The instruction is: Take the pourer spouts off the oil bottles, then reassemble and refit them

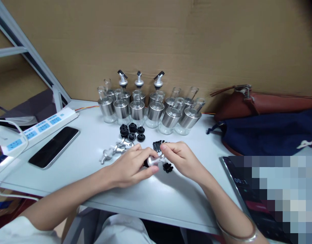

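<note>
My left hand (135, 166) is closed around a silver pourer spout (153, 161) with a black base, held low over the table. My right hand (182, 157) pinches at the spout's narrow tip; whether a small part sits between its fingers is hidden. Just beyond the hands lie small black levers (157, 145) in a row, partly covered by the right hand. A little pile of tiny black pieces (168, 167) rests below the right fingers. Left of them are loose silver spouts (115, 150) and a group of black stoppers (132, 132).
Several glass bottles with steel sleeves (137, 110) stand at the back, three topped with pourers (139, 79). A phone (54, 147) and a power strip (41, 128) lie left. At right are a brown bag (273, 101), a navy cloth bag (268, 132) and a tablet-like screen (247, 189).
</note>
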A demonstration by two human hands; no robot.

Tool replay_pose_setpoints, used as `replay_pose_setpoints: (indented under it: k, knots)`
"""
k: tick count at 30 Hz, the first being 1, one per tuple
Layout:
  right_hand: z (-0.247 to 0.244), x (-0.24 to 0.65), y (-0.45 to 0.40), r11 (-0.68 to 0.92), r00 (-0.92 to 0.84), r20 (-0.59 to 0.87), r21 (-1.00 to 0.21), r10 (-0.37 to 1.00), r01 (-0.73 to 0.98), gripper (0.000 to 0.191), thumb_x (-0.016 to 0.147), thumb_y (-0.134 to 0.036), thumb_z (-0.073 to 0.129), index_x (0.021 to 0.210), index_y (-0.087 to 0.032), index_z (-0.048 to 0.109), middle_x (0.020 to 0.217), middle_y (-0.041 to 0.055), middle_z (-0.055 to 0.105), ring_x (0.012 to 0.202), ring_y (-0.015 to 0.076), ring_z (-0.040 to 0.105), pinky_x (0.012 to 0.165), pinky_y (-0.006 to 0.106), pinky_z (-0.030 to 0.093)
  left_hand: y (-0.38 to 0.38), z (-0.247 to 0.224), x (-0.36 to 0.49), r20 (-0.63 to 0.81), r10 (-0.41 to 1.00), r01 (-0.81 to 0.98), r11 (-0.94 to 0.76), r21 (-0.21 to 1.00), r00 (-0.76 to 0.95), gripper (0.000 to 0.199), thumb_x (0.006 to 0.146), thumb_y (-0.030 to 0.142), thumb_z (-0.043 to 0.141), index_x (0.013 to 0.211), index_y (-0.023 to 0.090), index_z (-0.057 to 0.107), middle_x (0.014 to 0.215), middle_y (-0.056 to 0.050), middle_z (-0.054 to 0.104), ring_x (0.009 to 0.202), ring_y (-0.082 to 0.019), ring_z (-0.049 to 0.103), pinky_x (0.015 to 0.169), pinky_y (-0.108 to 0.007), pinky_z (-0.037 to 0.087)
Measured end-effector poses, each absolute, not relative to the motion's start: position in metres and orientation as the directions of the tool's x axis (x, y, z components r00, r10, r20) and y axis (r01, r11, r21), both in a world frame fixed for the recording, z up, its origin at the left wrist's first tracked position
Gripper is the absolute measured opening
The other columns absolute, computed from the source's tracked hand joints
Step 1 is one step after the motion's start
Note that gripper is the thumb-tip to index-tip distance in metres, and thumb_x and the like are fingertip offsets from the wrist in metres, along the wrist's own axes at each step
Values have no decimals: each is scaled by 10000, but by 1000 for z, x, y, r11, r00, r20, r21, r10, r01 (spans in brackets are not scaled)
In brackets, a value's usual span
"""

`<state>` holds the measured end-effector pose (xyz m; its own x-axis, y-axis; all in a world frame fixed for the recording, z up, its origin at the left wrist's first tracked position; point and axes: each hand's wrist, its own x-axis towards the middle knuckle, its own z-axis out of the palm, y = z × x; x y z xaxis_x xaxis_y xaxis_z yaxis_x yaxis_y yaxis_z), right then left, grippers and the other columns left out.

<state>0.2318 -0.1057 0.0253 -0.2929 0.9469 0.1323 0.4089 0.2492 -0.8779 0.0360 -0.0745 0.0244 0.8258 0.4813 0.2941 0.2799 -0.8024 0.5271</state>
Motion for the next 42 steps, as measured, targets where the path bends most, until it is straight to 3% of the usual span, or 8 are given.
replay_pose_setpoints:
  k: [4, 7, 10, 13, 20, 23, 31, 42]
  knots:
    - [21, 232, -106, 203, -289, 103, -919, 952, 338, 474, 939, -455, 345, 549, -190, 391, 508, -60, 290, 470, 83, 258, 482, 232, 243, -78, 28, 35, 41, 563, 310, -513, 800, 825, 353, 984, 450, 269, 1028, 178, 491, 694, 4, 583, 613, -159, 522, 649, -279, 384]
    - [18, 234, -105, 196, -252, 111, -918, 961, 344, 497, 945, -450, 350, 528, -185, 408, 504, -56, 305, 470, 84, 279, 485, 232, 247, -80, 26, 36, -17, 584, 305, -398, 865, 812, 387, 981, 495, 268, 1059, 183, 483, 620, 31, 554, 536, -147, 520, 638, -284, 400]
    - [17, 233, -105, 207, -226, 136, -921, 965, 329, 495, 946, -453, 353, 528, -191, 392, 501, -55, 315, 468, 86, 283, 476, 229, 249, -81, 24, 40, -9, 602, 250, -318, 915, 798, 425, 960, 563, 301, 1042, 184, 473, 828, -41, 657, 512, -121, 534, 635, -286, 425]
    - [16, 228, -106, 186, -154, 144, -932, 978, 312, 486, 935, -493, 354, 545, -203, 381, 479, -62, 296, 447, 88, 268, 451, 229, 249, -81, 22, 44, -45, 550, 67, -19, 998, 834, 447, 941, 616, 301, 983, 192, 436, 1035, -99, 675, 442, -81, 535, 566, -257, 436]
    - [15, 220, -109, 270, 120, 360, -847, 925, 458, 451, 940, -429, 376, 548, -211, 334, 485, -59, 300, 444, 90, 280, 455, 238, 241, -76, 18, 44, -150, 271, -77, 676, 733, 951, 516, 973, 584, 202, 1023, 159, 490, 894, -115, 730, 315, -73, 487, 453, -229, 321]
    - [17, 231, -105, 324, 88, 393, -848, 915, 420, 336, 934, -372, 434, 646, -199, 444, 551, -42, 429, 512, 105, 408, 526, 230, 331, -74, 22, 42, -132, 288, -110, 690, 715, 949, 437, 965, 555, 327, 994, 164, 521, 930, -108, 731, 372, -95, 550, 462, -229, 342]
    - [21, 265, -93, 164, -288, 46, -901, 957, 401, 223, 842, -333, 557, 955, -172, 662, 869, 60, 656, 740, 174, 586, 677, 291, 453, -66, 31, 40, -131, 675, -348, 524, 777, 726, 257, 900, 403, 552, 884, 148, 529, 764, -59, 680, 510, -121, 591, 543, -211, 424]
    - [19, 267, -96, 65, -318, -135, -834, 938, 547, 125, 776, -289, 636, 744, -182, 581, 675, -4, 599, 620, 143, 564, 609, 249, 431, -62, 26, 42, -164, 691, -374, 557, 742, 704, 219, 915, 351, 513, 873, 138, 541, 742, -69, 653, 532, -138, 586, 550, -219, 444]
